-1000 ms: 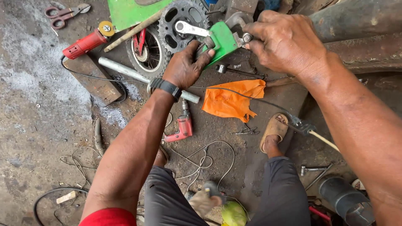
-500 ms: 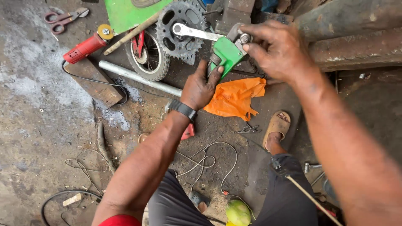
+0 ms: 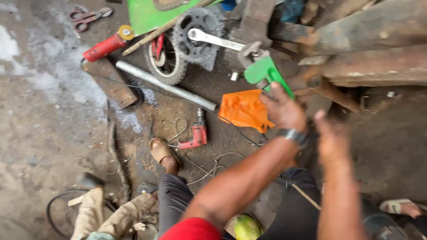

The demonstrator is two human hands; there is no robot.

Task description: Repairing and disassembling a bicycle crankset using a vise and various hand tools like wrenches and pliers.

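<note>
Beside the orange cloth [image 3: 243,109], the left hand [image 3: 283,109] gripped the green bracket [image 3: 266,73], as it had half a second before; the right hand [image 3: 332,138] had left the bracket's top and hung blurred near the left wrist (its grip cannot be told). The bracket, bright green and angled, sat just above the cloth, a steel wrench [image 3: 213,38] beyond it

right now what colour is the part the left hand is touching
Bright green part, touched by the left hand; head view.

Right hand [image 3: 333,142] motion-blurred, grip unclear; green panel [image 3: 147,15] cut off by top edge.
</note>
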